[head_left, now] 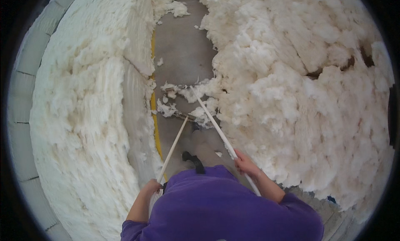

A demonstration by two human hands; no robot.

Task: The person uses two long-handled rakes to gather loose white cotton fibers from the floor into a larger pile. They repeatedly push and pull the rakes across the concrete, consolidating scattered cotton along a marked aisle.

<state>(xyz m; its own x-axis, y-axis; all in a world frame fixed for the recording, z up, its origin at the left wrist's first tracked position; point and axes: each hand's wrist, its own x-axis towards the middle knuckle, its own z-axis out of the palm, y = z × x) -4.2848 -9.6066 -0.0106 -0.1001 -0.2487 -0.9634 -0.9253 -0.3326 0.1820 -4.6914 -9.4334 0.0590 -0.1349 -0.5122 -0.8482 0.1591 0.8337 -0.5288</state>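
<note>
Down the floor aisle (183, 53) between the two cotton masses: person in a purple top works two long pale sticks. Left hand (151, 187) is wrapped closed round the lower end of the left stick (173, 147); right hand (246, 162) is closed round the right stick (216, 126), partway up its shaft. Both sticks run forward and converge on a small heap of loose cotton tufts (189, 103) lying on the concrete, mid-aisle, touching the edge of the loose cotton pile (300, 87) on the right.

Step, as I read it: raking stray tufts together with the stick tips (tip shape hidden under fibre, can't tell). Next move would call for keeping both tips low to the floor and closing them on the heap.

Left side is a pressed cotton block (87, 116), flat-faced. Yellow floor line (155, 112) runs along its base. No packages, labels or signs visible.
</note>
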